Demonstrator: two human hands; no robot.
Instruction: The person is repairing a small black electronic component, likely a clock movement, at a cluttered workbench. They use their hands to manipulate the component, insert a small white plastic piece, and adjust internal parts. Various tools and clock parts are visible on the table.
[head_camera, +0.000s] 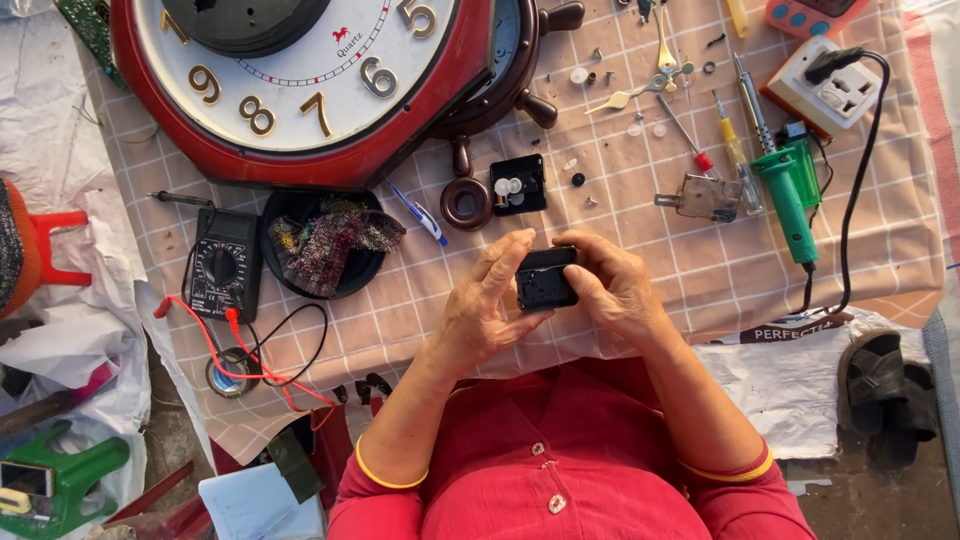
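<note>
At nine o'clock from the hands, near the left edge of the checked cloth (640, 240), lies a black meter (222, 264) with red and black leads (240, 345) curling away toward seven o'clock. Just beside it, at three o'clock from the meter, sits a round black dish (322, 242) holding a scrap of woven cloth. Above both, at eleven o'clock from the hands, a big red wall clock (300, 85) lies face up, its rim overlapping a dark wooden wheel-shaped clock (520, 60) behind it.

In the middle of the view the left hand (485, 305) and right hand (610, 285) meet around a small black box (546, 279), a clock movement by its look. The left hand's fingers curl over the box's left side, thumb underneath; the right hand's fingers close on its right side and top. Both hands grip it, holding it above the cloth in front of a red shirt (560, 460).

At twelve o'clock from the box, a second small black movement (518, 184) rests on the cloth, with a brown ring (466, 203) touching its left edge and a blue-and-white pen (420, 215) near that.

At two o'clock lie small screws, pale clock hands (640, 88), a red-tipped screwdriver (688, 135) and a green soldering iron (785, 200). Farther out, at one o'clock, stands a white socket block (828, 90) with a black plug in it.
</note>
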